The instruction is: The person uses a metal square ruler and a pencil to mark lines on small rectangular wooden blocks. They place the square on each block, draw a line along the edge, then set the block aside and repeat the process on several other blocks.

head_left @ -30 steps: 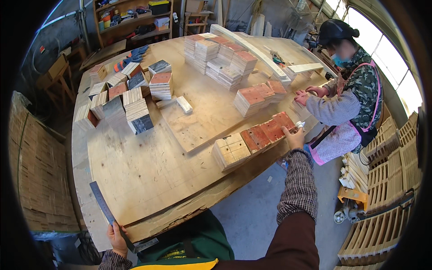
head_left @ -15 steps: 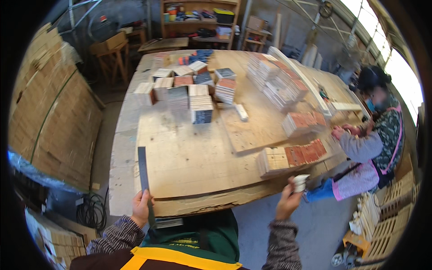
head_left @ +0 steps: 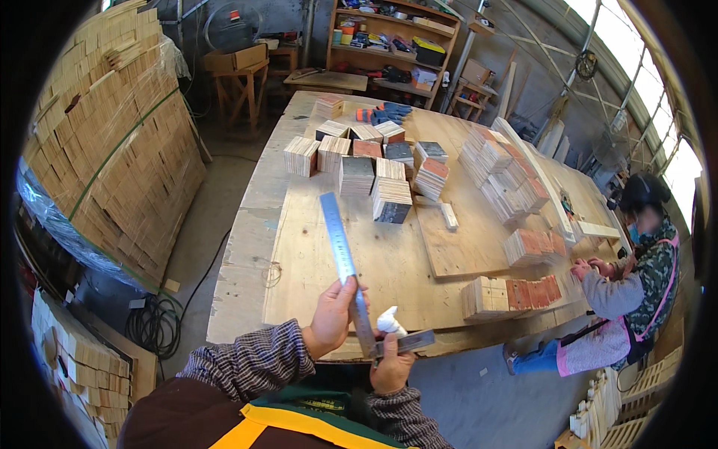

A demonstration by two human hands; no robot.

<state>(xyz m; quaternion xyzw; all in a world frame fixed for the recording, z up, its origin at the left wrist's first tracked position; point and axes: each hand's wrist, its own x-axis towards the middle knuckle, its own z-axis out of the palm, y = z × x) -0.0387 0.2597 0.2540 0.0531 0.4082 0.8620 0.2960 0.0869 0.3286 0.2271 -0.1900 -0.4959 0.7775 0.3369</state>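
Note:
My left hand point(head_left: 329, 318) is closed around the long metal blade of a try square point(head_left: 336, 239), which slants up over the near part of the worktable. Close by, my right hand point(head_left: 392, 371) grips at the square's corner, its thumb against the short stock. A crumpled white wad point(head_left: 390, 322), like cloth or paper, sticks out above that thumb. Whether it is cloth or paper I cannot tell. Ahead on the plywood tabletop point(head_left: 314, 262) stand several bundles of flat wooden pieces, such as a dark-faced stack point(head_left: 357, 176) and a light stack point(head_left: 301, 156).
At the right edge a co-worker point(head_left: 632, 277) handles something at the table. Stacked wood blocks point(head_left: 486, 297) line the right side, near a small white block point(head_left: 449, 215). Blue-and-orange gloves point(head_left: 385, 114) lie at the back. A tall wrapped wood stack point(head_left: 120, 172) stands left, beside coiled cable point(head_left: 153, 329).
My right hand has come in from the right with the white wad to the square. My left hand has moved rightward with the square, now over the table's middle. The view has shifted left.

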